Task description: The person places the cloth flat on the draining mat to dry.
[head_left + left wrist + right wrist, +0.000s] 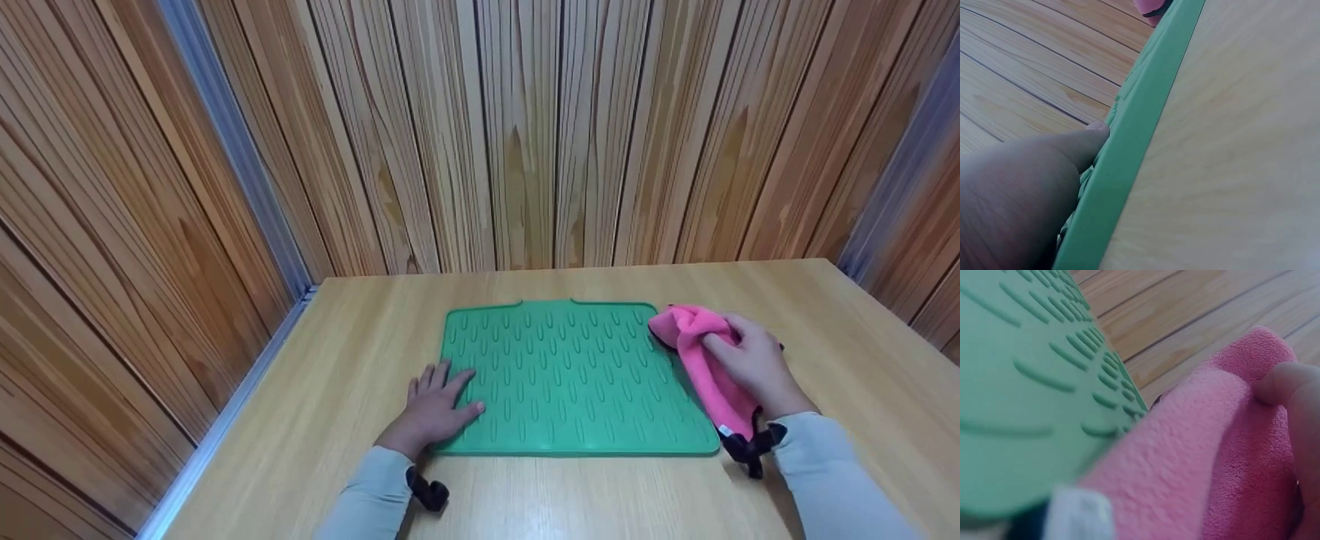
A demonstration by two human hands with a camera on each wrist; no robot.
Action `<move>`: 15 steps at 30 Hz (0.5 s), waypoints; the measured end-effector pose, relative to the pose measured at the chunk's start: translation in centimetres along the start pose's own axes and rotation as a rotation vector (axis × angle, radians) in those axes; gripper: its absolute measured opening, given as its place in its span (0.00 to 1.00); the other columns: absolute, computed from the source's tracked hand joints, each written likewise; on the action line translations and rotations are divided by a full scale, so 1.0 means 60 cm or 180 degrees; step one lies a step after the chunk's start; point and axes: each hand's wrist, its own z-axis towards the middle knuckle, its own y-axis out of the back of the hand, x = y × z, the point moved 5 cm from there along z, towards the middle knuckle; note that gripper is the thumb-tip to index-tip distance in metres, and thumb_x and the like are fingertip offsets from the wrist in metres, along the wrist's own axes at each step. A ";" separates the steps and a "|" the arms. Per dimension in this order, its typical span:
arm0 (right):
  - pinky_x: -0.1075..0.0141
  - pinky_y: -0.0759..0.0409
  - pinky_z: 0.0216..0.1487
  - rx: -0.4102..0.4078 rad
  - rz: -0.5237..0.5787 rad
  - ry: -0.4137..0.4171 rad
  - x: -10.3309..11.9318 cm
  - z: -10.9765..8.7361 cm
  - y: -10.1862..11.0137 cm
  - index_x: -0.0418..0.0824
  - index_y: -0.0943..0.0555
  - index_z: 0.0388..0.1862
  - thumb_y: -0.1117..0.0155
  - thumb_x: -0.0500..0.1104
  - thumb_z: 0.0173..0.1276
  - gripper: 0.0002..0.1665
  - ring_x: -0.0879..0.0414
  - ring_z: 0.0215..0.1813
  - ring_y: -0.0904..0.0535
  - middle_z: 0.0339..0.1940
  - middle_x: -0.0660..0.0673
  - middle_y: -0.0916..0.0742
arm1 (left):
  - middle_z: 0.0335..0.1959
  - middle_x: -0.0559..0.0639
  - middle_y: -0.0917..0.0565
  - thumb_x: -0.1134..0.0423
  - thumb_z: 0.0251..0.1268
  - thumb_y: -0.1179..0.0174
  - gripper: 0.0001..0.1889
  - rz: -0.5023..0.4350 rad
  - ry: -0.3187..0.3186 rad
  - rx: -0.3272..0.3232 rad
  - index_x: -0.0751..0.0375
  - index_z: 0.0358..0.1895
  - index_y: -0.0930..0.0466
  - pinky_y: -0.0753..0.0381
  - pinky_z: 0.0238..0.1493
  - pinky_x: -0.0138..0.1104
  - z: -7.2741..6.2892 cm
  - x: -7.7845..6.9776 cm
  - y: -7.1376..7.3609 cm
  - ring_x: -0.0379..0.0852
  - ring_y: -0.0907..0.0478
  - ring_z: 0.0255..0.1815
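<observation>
A green mat (555, 382) with raised oval ridges lies on the table, a small tab at its far edge. My left hand (435, 412) rests on the mat's left edge with fingers spread; in the left wrist view the thumb (1081, 146) touches the mat's ridged top beside its green rim (1129, 140). At the mat's right edge, my right hand (757, 367) grips a pink cloth (705, 367) with dark edging, bunched up. The right wrist view shows the thumb pressed into the fluffy cloth (1174, 439) and a white tag (1078, 514) near its corner.
The light wooden table (337, 337) carries the mat. Wood-plank walls (517, 135) stand behind and at both sides, with metal-grey corner strips (240, 150). Black wrist mounts (429, 491) sit at both sleeves.
</observation>
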 end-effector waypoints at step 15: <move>0.64 0.22 0.49 -0.0048 0.0255 0.0046 0.059 -0.003 -0.057 0.39 0.22 0.78 0.41 0.57 0.88 0.32 0.45 0.58 0.24 0.62 0.35 0.17 | 0.93 0.73 0.47 0.42 0.84 0.41 0.38 0.0007 -0.0013 0.0044 0.56 0.87 0.32 0.63 0.92 0.74 -0.022 -0.030 0.019 0.79 0.58 0.95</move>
